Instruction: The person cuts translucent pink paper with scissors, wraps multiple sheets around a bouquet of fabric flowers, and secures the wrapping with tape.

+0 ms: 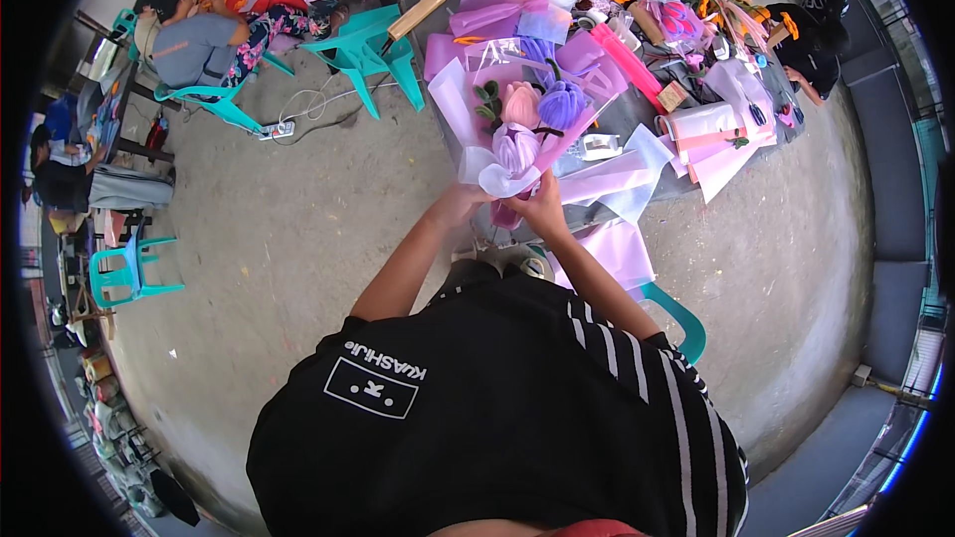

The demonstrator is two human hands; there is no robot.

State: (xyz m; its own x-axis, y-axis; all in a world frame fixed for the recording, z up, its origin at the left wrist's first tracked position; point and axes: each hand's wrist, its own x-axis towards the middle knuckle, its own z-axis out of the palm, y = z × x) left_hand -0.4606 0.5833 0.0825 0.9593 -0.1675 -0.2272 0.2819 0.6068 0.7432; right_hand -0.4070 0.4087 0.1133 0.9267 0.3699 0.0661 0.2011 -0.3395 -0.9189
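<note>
A bouquet of fuzzy handmade flowers, likely chenille, is held in front of me over the near edge of the table. It has a peach bloom (521, 104), a blue-violet bloom (561, 105), a pale lilac bloom (515, 148) and a dark green leaf sprig (488, 100). White and pink translucent wrapping (453, 101) fans out around them. My left hand (474, 196) grips the gathered base from the left, its fingers partly hidden by the wrap. On the other side, my right hand (543, 203) closes around the same base, with a pink gathered end (506, 216) below.
The dark-covered table (623, 108) bears a tape dispenser (599, 147), pink strips (630, 67), wrapping sheets (724, 134) and scissors (757, 115). A green plastic chair (683, 321) stands at my right, a green stool (365, 45) ahead left. A power strip (277, 130) lies on the floor. Other people sit nearby.
</note>
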